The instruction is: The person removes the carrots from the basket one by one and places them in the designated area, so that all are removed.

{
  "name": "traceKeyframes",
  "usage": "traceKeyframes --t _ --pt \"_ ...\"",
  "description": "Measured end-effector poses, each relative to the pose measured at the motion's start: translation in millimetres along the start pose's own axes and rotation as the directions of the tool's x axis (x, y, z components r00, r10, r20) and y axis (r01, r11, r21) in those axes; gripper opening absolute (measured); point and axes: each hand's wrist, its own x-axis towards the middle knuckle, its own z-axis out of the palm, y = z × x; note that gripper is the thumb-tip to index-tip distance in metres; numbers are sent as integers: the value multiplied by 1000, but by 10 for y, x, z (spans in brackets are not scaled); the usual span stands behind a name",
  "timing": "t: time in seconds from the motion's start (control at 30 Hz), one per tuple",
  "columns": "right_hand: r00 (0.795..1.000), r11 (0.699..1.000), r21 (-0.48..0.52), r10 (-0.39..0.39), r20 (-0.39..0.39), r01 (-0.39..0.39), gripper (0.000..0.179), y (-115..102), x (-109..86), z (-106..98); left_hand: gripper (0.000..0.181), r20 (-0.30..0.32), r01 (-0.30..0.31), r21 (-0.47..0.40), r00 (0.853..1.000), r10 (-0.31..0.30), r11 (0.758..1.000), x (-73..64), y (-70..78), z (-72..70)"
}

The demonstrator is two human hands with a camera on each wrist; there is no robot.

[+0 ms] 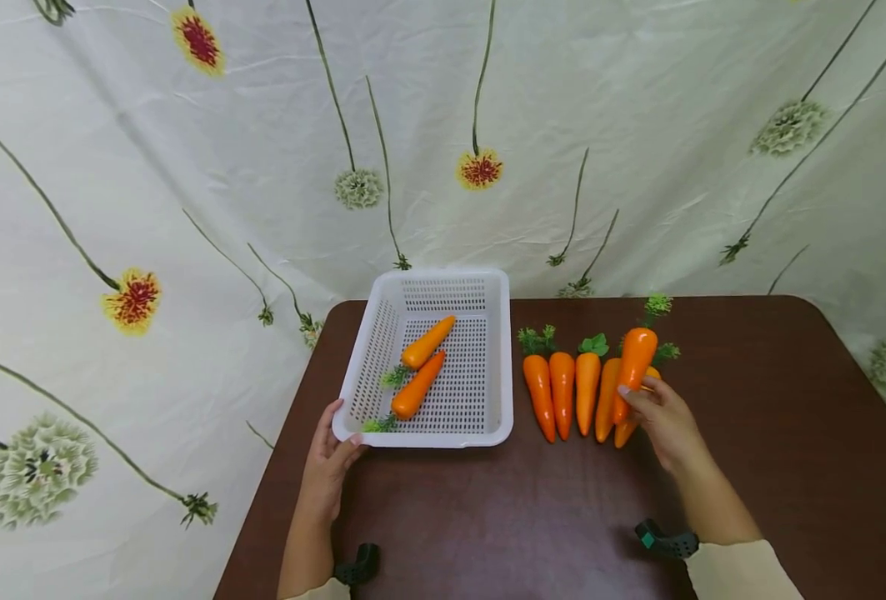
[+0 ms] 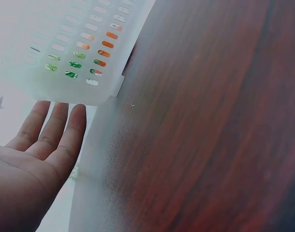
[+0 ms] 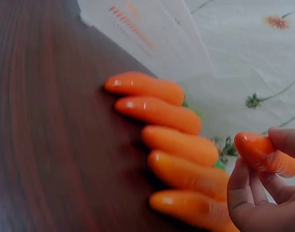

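Observation:
In the head view my right hand (image 1: 663, 421) pinches a shiny orange carrot (image 1: 637, 354) near its tip, leafy green top upward. That carrot is raised over the right end of a row of carrots (image 1: 588, 392) and hides part of them. The right wrist view shows the thumb and fingers around the tip of the held carrot (image 3: 256, 150). On the left, a white perforated basket (image 1: 493, 425) holds two carrots, one of them a bright orange carrot (image 1: 417, 387). My left hand (image 1: 326, 475) grips the basket's near left corner, fingers at the outer side and thumb at the front rim.
The dark brown table (image 1: 488, 517) carries the basket and the row of carrots, which lie side by side with tips toward me. A white cloth (image 1: 427, 108) printed with flowers hangs behind the table and along its left side.

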Motion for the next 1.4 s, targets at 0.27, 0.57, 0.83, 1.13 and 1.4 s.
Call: traceKeyframes --t 0.27,0.57,0.83,1.13,1.4 --pt "997 989 -137 43 -65 -52 71 186 -106 -225 66 6 -7 1 1000 7 1000 -24 3 -16" --pt "992 975 -198 80 -94 -97 77 288 -186 -427 66 9 -7 -5 1000 7 1000 -29 1 -31" --pt "983 914 -368 136 -120 -171 85 285 -166 -555 64 7 -13 -5 1000 13 1000 -24 0 -31" --pt "986 855 -494 124 -107 -161 94 276 -132 -579 65 7 -13 -5 1000 13 1000 -15 4 -31" --pt "989 822 -552 99 -108 -143 93 283 -87 -555 65 7 -8 0 1000 8 1000 -11 -17 -18"
